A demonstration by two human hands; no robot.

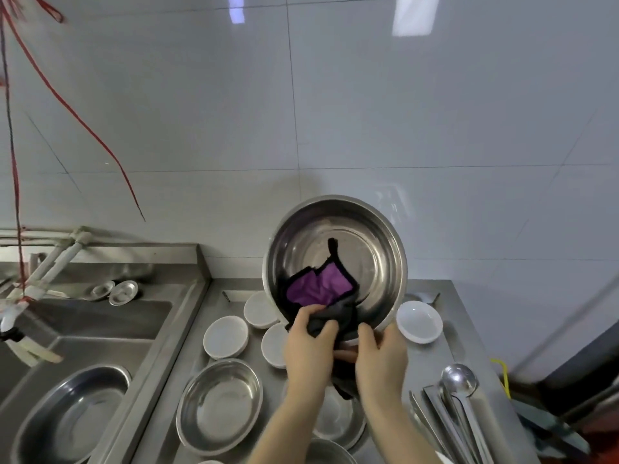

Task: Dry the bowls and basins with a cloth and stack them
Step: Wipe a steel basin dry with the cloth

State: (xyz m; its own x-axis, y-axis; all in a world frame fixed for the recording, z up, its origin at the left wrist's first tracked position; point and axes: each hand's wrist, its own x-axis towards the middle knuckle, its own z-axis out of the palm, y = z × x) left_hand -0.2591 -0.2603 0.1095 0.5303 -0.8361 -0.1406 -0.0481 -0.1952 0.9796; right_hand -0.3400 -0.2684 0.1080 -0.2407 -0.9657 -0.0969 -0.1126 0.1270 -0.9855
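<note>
A large steel basin (pixel 365 249) is tilted up above the counter, its inside facing me. A purple and dark grey cloth (pixel 318 289) lies against its lower inside wall. My left hand (pixel 310 349) grips the bunched grey part of the cloth at the basin's near rim. My right hand (pixel 382 356) holds the near rim just right of it, fingers curled over the edge. Several white bowls (pixel 225 336) stand on the steel counter (pixel 469 349), one (pixel 419 321) to the basin's right. A steel basin (pixel 219 405) sits at front left, another (pixel 338 416) under my forearms.
A sink (pixel 110 319) at left holds a steel basin (pixel 72 420) and two small steel dishes (pixel 123 292). White taps and pipes (pixel 53 262) reach over it. A ladle and tongs (pixel 459 390) lie at the counter's right front. Tiled wall stands behind.
</note>
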